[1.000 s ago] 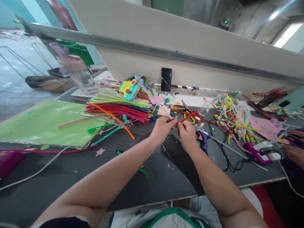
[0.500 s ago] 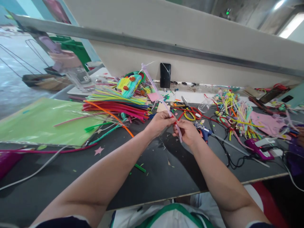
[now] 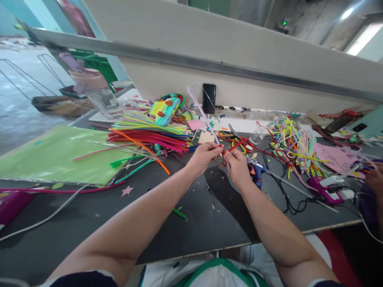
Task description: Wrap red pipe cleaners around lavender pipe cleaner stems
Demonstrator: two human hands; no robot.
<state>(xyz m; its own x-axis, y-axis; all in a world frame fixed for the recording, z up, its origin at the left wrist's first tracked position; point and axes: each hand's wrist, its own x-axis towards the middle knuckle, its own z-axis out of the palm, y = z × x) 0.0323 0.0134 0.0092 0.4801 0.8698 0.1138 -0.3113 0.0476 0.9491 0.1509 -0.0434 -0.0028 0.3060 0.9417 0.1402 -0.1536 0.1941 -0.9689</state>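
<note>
Both my hands meet above the dark table (image 3: pixel 89 223) at its middle. My left hand (image 3: pixel 204 156) pinches a pale lilac pipe cleaner (image 3: pixel 201 112) that slants up and to the left toward the wall. My right hand (image 3: pixel 237 166) is closed, pinching a red pipe cleaner (image 3: pixel 238 144) where it crosses the lilac one; its free end points right. The fingertips of both hands touch at the crossing.
A pile of coloured pipe cleaners (image 3: pixel 149 135) lies left of the hands, a tangled heap (image 3: pixel 295 143) to the right. A blue glue gun (image 3: pixel 256 172), a pink glue gun (image 3: pixel 321 188), a green sheet (image 3: pixel 50 155), a phone (image 3: pixel 208 98) and another person's hand (image 3: pixel 374 177) are nearby.
The lilac pipe cleaner's lower end, which stuck out below my right hand half a second ago, no longer shows. The hands stay together over the same spot.
</note>
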